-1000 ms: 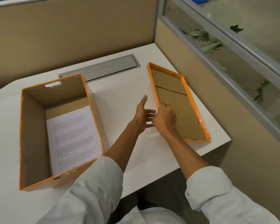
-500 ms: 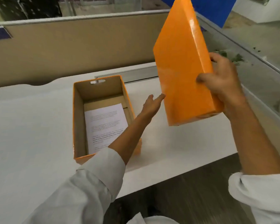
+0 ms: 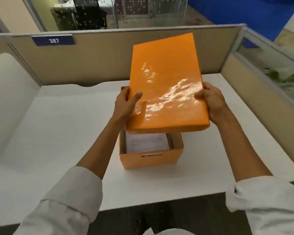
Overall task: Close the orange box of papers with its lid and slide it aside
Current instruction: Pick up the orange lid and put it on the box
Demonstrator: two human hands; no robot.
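The orange box stands open on the white desk, with white printed papers lying inside. Its glossy orange lid hangs above the box, tilted with the far end raised and the near edge just over the box's rim. My left hand grips the lid's left edge, thumb on top. My right hand grips the lid's right edge. The lid hides the far half of the box.
Beige cubicle partitions close off the desk at the back and right, one bearing a blue plate "387". A glass panel tops the right partition. Bare desk surface lies left and right of the box.
The lid has gone from lying inside-up on the desk's right side to being lifted, turned over and brought above the box. My left hand has joined the right on it.
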